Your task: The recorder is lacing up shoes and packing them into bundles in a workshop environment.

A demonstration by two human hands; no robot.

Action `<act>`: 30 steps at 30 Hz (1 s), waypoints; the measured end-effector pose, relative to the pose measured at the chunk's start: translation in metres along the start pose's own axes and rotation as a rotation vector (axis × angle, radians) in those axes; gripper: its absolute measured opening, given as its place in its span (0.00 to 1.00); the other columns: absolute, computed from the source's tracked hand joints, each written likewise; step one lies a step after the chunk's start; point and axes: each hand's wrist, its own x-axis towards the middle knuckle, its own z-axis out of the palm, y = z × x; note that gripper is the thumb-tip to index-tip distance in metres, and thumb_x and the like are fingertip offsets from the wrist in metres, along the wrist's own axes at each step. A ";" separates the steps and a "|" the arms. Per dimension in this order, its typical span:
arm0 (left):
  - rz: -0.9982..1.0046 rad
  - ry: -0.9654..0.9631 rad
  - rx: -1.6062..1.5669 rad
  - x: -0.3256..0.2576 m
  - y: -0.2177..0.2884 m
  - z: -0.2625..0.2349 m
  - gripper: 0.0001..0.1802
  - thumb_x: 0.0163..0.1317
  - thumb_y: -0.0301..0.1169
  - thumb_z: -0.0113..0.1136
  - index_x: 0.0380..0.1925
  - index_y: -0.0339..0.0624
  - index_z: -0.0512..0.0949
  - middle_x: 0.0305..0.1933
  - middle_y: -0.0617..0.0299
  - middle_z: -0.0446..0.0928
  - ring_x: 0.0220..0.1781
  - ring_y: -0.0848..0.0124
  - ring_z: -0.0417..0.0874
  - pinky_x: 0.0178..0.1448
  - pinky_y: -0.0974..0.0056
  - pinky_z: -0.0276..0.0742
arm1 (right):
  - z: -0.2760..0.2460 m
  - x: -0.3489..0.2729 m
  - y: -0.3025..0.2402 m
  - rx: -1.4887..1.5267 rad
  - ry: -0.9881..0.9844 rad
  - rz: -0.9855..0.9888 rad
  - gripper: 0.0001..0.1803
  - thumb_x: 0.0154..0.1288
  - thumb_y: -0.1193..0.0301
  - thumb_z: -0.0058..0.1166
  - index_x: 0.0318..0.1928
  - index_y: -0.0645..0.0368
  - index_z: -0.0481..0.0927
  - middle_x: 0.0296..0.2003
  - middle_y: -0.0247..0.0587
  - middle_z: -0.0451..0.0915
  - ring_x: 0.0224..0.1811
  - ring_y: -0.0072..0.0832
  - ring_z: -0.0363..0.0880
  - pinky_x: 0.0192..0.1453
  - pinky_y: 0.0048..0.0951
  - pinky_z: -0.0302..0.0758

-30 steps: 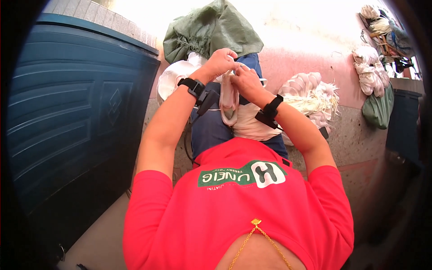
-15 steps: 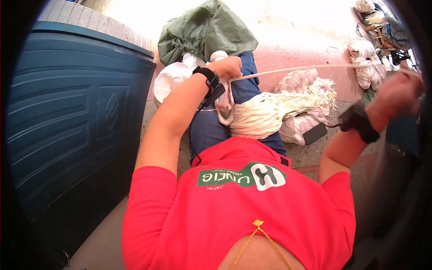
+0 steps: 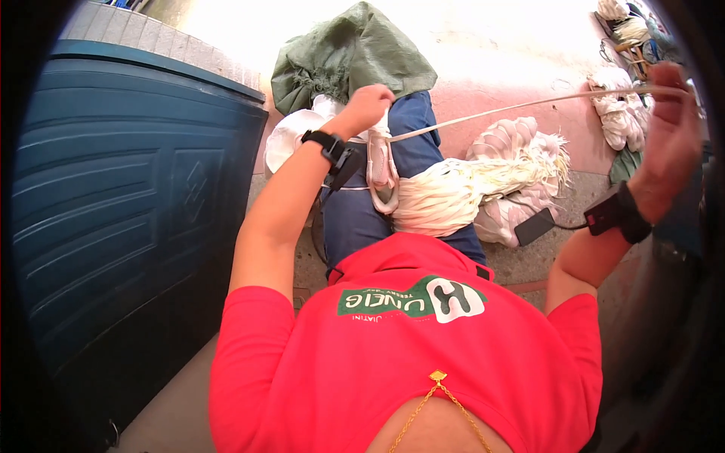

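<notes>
Between my thighs stands a narrow white shoe-shaped piece [image 3: 382, 170] with a rounded lower end, wrapped near its top. My left hand [image 3: 366, 109] is closed on its upper end. A thin white strip [image 3: 491, 113] runs from that wrapping up to my right hand [image 3: 668, 140], which is raised at the far right with the strip held across its fingers. The strip looks nearly straight. A thick bundle of cream strips [image 3: 438, 196] lies over my right thigh. Left of the piece is a round white object [image 3: 287, 141], partly behind my left forearm.
A green woven sack [image 3: 351, 57] lies beyond my knees. A blue panelled door [image 3: 128, 181] stands close on the left. Bundled white pieces [image 3: 502, 215] lie on the ground to the right, with more bundles [image 3: 619, 109] farther off. A dark rectangular device [image 3: 535, 226] hangs by a cable from my right wrist.
My right hand has risen, lifting the strip's far end. My left hand has shifted slightly left and up, and the rounded knob beside it is now hidden.
</notes>
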 end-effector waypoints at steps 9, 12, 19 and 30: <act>-0.316 -0.080 0.084 -0.067 -0.042 0.003 0.14 0.49 0.28 0.49 0.38 0.41 0.72 0.33 0.50 0.76 0.41 0.52 0.73 0.46 0.57 0.70 | 0.076 -0.193 0.194 -0.171 -0.941 0.817 0.09 0.56 0.66 0.51 0.30 0.58 0.77 0.19 0.25 0.70 0.20 0.11 0.63 0.23 0.16 0.62; -0.251 -0.036 0.366 -0.069 -0.033 -0.004 0.11 0.51 0.31 0.49 0.34 0.43 0.75 0.33 0.51 0.76 0.40 0.50 0.72 0.46 0.56 0.70 | 0.088 -0.239 0.233 -0.337 -1.032 0.646 0.12 0.51 0.68 0.49 0.31 0.65 0.78 0.20 0.44 0.76 0.23 0.25 0.75 0.30 0.27 0.70; -0.168 0.072 0.383 -0.088 -0.029 -0.009 0.10 0.54 0.35 0.51 0.26 0.40 0.76 0.27 0.49 0.75 0.33 0.48 0.71 0.40 0.53 0.68 | 0.117 -0.255 0.216 -0.938 -1.086 0.235 0.10 0.52 0.68 0.46 0.29 0.61 0.77 0.23 0.52 0.76 0.28 0.45 0.77 0.30 0.38 0.73; -0.225 0.234 0.508 -0.093 -0.019 -0.001 0.08 0.53 0.29 0.47 0.30 0.39 0.74 0.26 0.47 0.74 0.33 0.49 0.72 0.39 0.52 0.69 | 0.121 -0.229 0.234 -1.027 -1.476 0.234 0.09 0.53 0.74 0.41 0.23 0.63 0.74 0.20 0.48 0.76 0.23 0.40 0.78 0.24 0.37 0.72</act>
